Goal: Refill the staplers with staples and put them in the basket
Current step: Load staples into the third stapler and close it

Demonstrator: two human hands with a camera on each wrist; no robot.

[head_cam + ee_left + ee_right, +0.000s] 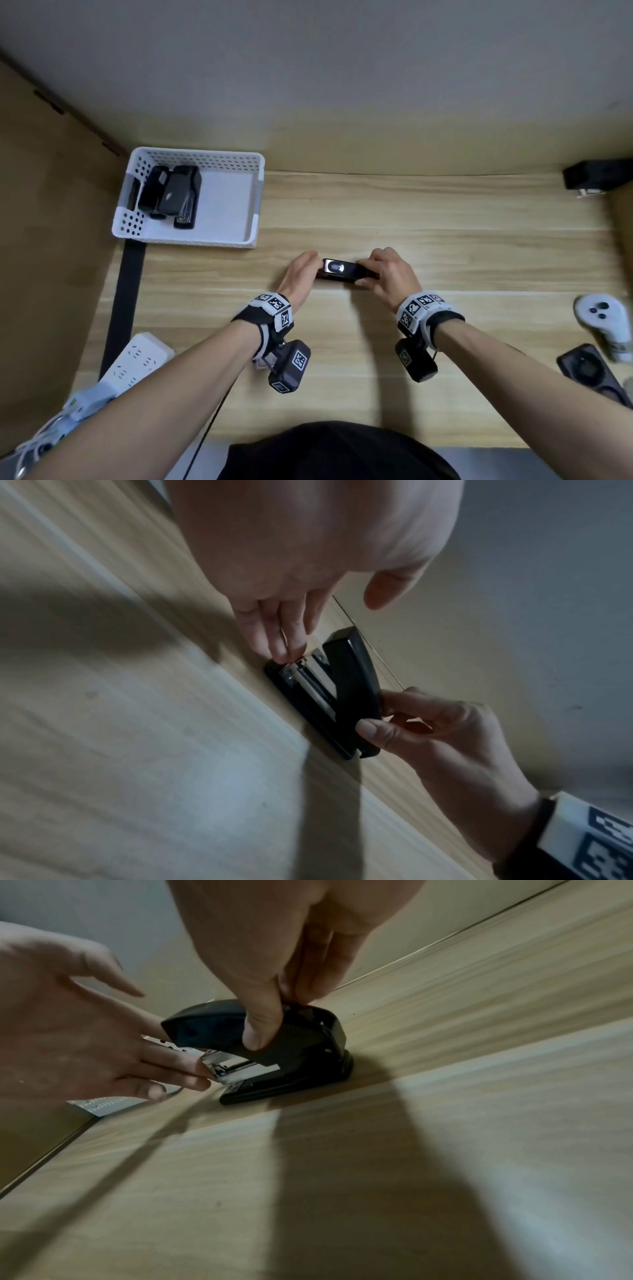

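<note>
Lying on the table [445, 222] between both hands, the stapler [342, 270] has its black top swung up off the metal staple rail. The right hand [387, 277] pinches that raised top near the hinge, thumb on one side. The left hand [301, 274], fingers straight, touches the rail's front end. Two staplers [174, 195] lie in the basket [195, 157], well apart to the left.
</note>
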